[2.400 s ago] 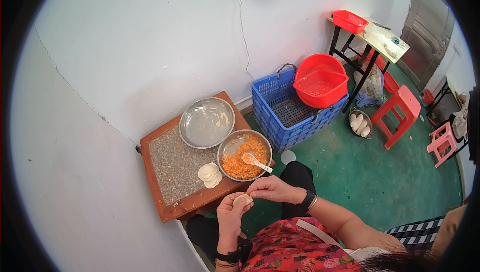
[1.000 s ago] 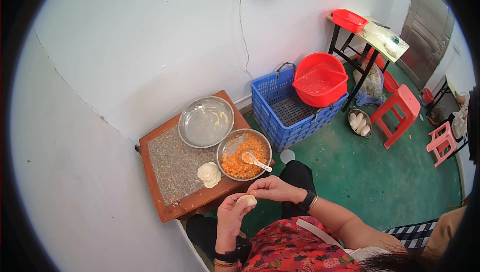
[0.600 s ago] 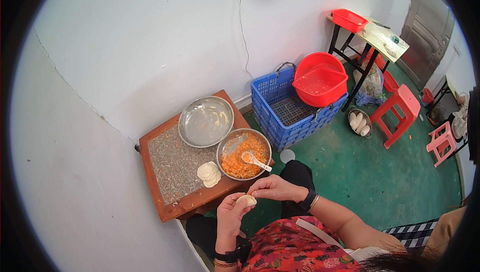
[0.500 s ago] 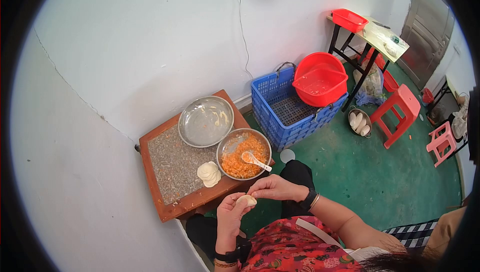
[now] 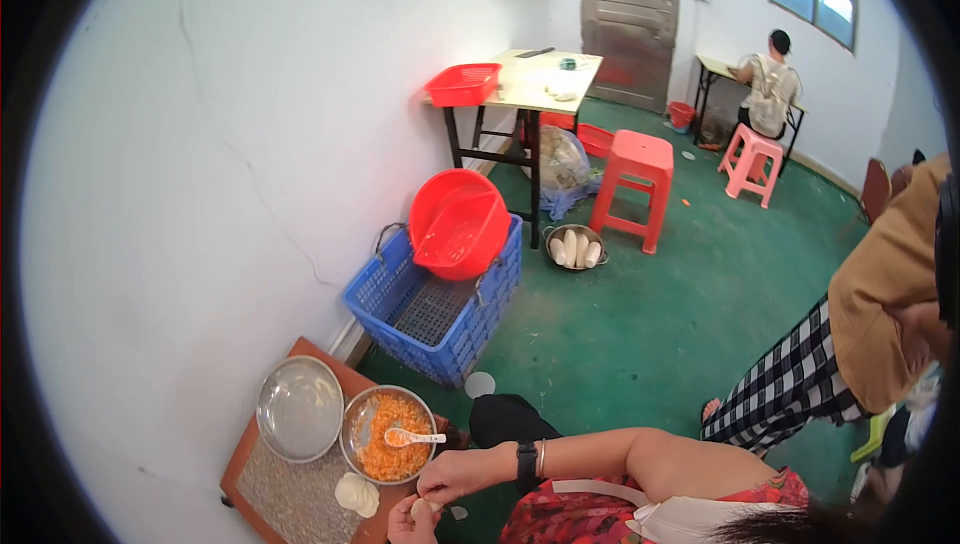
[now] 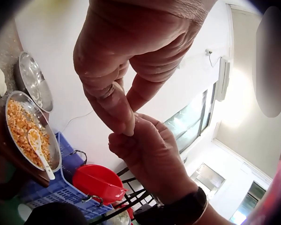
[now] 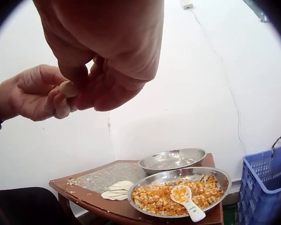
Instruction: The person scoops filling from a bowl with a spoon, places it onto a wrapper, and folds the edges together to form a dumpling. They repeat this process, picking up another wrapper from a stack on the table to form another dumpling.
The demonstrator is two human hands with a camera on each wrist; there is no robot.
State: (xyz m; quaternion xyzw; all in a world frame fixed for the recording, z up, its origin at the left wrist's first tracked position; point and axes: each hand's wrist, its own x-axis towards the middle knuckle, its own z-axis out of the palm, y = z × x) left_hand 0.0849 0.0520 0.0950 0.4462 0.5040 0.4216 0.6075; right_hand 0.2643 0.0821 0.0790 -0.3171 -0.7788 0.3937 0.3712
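Note:
My left hand (image 5: 408,524) pinches a small pale dumpling (image 7: 69,89) between thumb and fingers. My right hand (image 5: 456,474) meets it there, its fingertips pinching the dumpling's edge. In the left wrist view the hands hide most of it. Beside them on the low table (image 5: 240,462) is a steel bowl (image 5: 434,414) of orange chopped filling (image 5: 392,459), with a white spoon (image 5: 425,438) lying in it. A stack of round dough wrappers (image 5: 357,494) lies at the table's near side. Behind it stands a second steel bowl (image 5: 300,409) with smears inside.
Right of the table, a blue crate (image 5: 410,356) carries a red basin (image 5: 455,229). Farther off are a pot of white radishes (image 5: 575,247), a red stool (image 5: 640,159) and a taller table (image 5: 535,84). One person (image 5: 785,374) stands at right; another (image 5: 770,94) sits far back.
The head view has swung right and up, so the table sits lower left, and a seated person and more of the standing one appear. Both hands stay together at the dumpling.

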